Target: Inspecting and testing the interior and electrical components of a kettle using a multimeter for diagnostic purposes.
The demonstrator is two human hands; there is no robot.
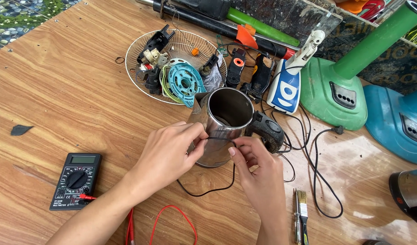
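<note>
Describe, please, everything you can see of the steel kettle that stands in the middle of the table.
The kettle looks like polished stainless steel with a black plastic handle on its right side and a small spout at its upper left. It stands upright on the wooden table, open at the top with no lid in sight; the inside looks dark. The left hand rests against its left wall, and the right hand is at its front. Both pinch a thin black wire stretched across its front and drooping onto the table.

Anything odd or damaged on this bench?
Yes. The steel kettle with black handle has no lid and stands on the wooden table, not on a base. The white wire fan guard lies flat, holding loose parts. Left hand and right hand pinch a thin black wire.
</note>
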